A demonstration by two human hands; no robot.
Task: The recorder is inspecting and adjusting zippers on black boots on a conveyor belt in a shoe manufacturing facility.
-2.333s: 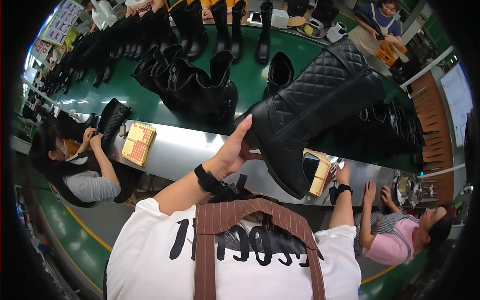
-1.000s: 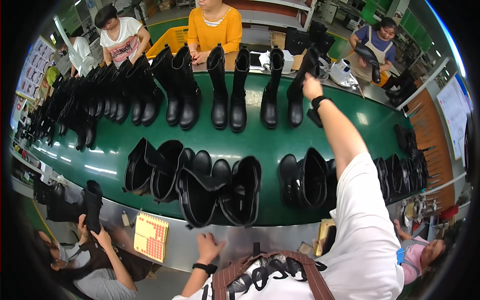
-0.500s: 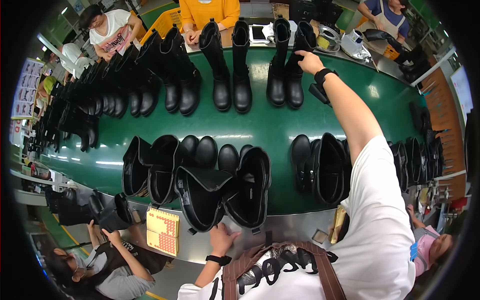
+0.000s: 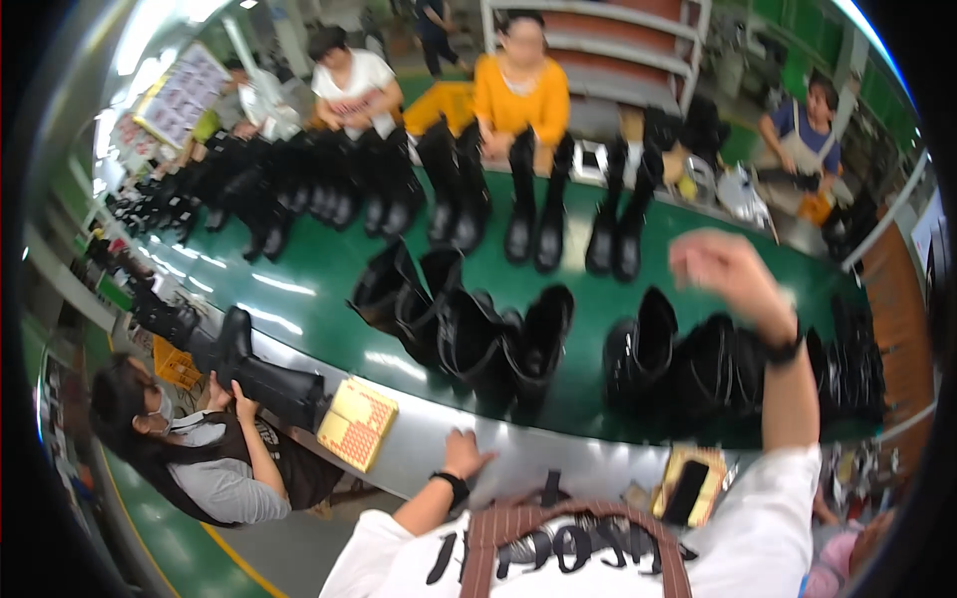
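My left hand (image 4: 464, 455) rests on the metal table edge (image 4: 523, 453) with the thumb spread and nothing in it. Above the green table surface (image 4: 588, 309), my right hand (image 4: 726, 274) is raised, its fingers smeared by motion; no object shows in it. A pair of tall black boots (image 4: 627, 239) stands upright beyond it, apart from the fingers. Closer to me are more black boots, their open tops facing up: one (image 4: 543, 339) beyond my left hand, another (image 4: 653, 344) below and left of my right hand. Blur hides their finer details.
Black boots (image 4: 299, 184) crowd the far left. A yellow card pad with red marks (image 4: 357, 424) lies on the metal edge, and a phone (image 4: 686, 491) lies on another at right. At left, a masked co-worker holds a black boot (image 4: 279, 389). Several people stand across the table.
My right hand has left the far boot pair and drawn back toward me. The view has tilted up and shifted. The phone now shows. My left hand stays by the table edge.
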